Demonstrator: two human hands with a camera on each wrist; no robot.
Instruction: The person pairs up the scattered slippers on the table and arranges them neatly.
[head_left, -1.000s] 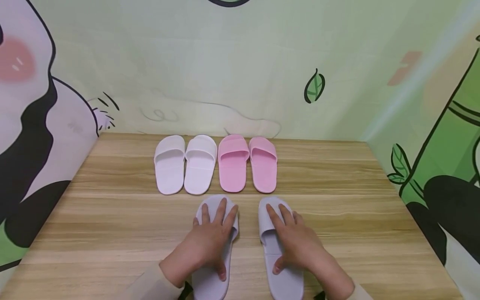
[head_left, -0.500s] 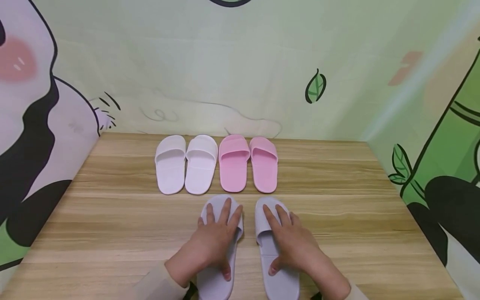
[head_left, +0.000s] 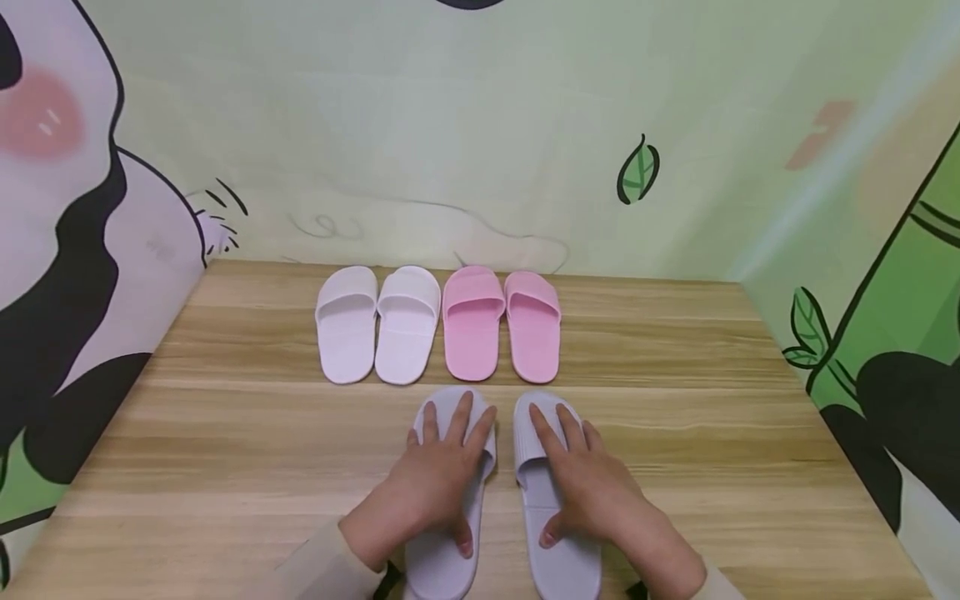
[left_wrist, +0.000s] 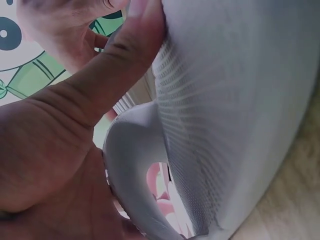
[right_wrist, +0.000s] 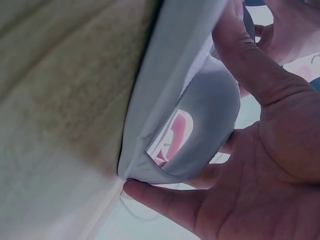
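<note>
Two light grey slippers lie side by side in the head view, toes pointing away, with a narrow gap between them. My left hand (head_left: 435,483) rests on the left grey slipper (head_left: 442,567), fingers spread over its strap and thumb on the footbed. On the right grey slipper (head_left: 542,492) rests my right hand (head_left: 596,487), its fingers likewise spread across the strap. The left wrist view has the left thumb (left_wrist: 120,65) against the slipper's ribbed footbed (left_wrist: 215,100). In the right wrist view, the little finger touches the slipper's outer edge near the strap (right_wrist: 210,120).
Behind the grey pair stand a white pair of slippers (head_left: 347,333) and a pink pair (head_left: 471,333), lined up near the back wall (head_left: 465,167). All lie on a wood-grain surface (head_left: 225,433). Printed walls with cartoon pandas and bamboo enclose the left, back and right.
The left slipper has slid right under my left hand, and the right one slightly left under my right hand. The gap between them has narrowed. The white and pink pairs stay put.
</note>
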